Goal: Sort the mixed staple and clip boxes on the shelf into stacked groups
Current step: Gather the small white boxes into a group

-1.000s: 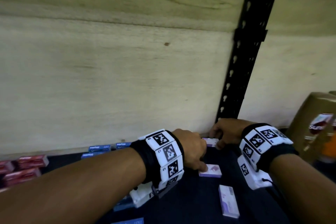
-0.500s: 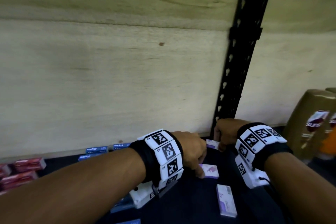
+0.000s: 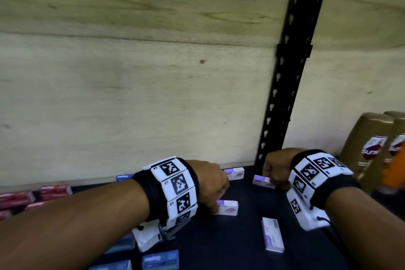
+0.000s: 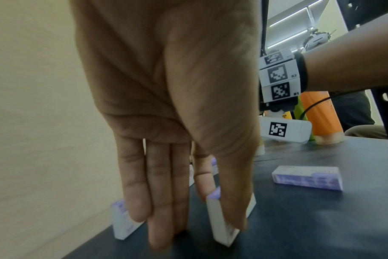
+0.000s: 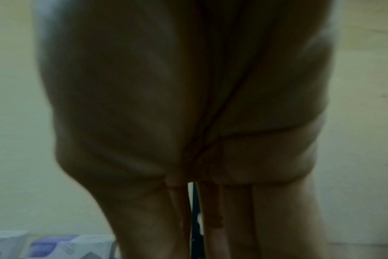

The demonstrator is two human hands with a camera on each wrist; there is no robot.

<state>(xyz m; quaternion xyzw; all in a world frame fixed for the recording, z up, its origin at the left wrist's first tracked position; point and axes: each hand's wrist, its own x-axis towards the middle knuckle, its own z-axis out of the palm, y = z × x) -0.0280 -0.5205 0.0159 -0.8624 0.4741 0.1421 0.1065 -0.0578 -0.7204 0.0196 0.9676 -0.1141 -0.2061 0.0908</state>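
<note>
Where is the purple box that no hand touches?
In the head view, the loose purple box lies on the dark shelf, nearest the viewer, between both wrists and below the right hand.

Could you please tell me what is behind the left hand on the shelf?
Behind the left hand a white and purple box lies against the wooden back wall. The hand covers its left end, so whether more boxes sit there cannot be seen.

Dark shelf [image 3: 219, 247] carries purple boxes [image 3: 272, 234], blue boxes [image 3: 160, 259], red boxes [image 3: 54, 189].
</note>
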